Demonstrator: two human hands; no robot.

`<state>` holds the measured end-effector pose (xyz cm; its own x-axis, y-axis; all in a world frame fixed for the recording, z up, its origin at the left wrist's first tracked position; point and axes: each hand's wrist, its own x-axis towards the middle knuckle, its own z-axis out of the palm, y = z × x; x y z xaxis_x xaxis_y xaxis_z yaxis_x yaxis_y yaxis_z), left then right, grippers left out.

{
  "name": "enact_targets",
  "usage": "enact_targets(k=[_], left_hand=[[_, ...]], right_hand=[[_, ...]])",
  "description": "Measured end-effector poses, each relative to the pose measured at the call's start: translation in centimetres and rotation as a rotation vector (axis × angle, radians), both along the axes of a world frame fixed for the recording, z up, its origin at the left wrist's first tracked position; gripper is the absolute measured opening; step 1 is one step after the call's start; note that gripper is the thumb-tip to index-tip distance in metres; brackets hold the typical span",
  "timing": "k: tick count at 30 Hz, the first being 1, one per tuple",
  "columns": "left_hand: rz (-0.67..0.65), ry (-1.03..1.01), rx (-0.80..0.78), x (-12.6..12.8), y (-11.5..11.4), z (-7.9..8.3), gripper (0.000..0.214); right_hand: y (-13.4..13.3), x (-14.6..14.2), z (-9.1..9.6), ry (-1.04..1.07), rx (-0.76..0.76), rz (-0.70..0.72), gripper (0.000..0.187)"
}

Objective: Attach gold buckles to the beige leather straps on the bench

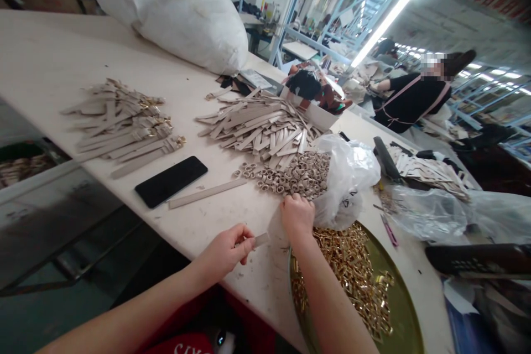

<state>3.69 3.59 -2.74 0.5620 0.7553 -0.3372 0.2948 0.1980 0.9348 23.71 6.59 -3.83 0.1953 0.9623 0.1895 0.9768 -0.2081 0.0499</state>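
My left hand (236,246) is closed over the table's near edge, pinching a beige strap (261,240) whose end sticks out to the right. My right hand (297,211) reaches to the near side of a heap of small beige loops (305,174); its fingertips are at the heap and curled, and what they hold, if anything, is hidden. Under my right forearm is a round tray (396,265) with many gold metal buckles (352,265). A single beige strap (207,193) lies flat left of the loops. Beyond them is a large pile of loose beige straps (261,124).
A black phone (171,181) lies near the front edge. Farther left are straps with gold buckles (124,127). A clear plastic bag (352,168) sits beside the loops, with a pink cutter (389,230) to its right. A big white sack (178,11) stands behind; a person (415,94) works at the back right.
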Motion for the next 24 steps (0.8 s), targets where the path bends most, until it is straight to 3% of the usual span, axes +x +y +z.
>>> enact_targets(k=[3, 6, 9, 12, 19, 24], left_hand=[[0.052, -0.014, -0.026, -0.2, 0.0, 0.0, 0.021], [0.127, -0.054, -0.053, -0.4, -0.2, 0.3, 0.021], [0.164, -0.093, -0.016, -0.5, -0.8, 1.1, 0.023], [0.186, -0.090, 0.095, -0.7, -1.8, 2.1, 0.023], [0.221, -0.031, 0.288, -1.6, -3.3, 3.3, 0.024], [0.216, 0.001, 0.347, -1.8, -4.2, 3.5, 0.023]], right_hand=[[-1.3, -0.6, 0.1, 0.228, 0.110, 0.107, 0.012], [-3.4, -1.7, 0.5, 0.733, 0.249, 0.166, 0.013], [-5.6, -3.5, 1.2, 1.257, 0.312, 0.058, 0.015], [-7.4, -5.5, 2.1, 1.609, 0.304, -0.023, 0.025], [-9.6, -7.3, 2.8, 1.848, 0.224, -0.079, 0.021], [-10.4, -7.3, 2.8, 1.964, 0.173, -0.026, 0.022]])
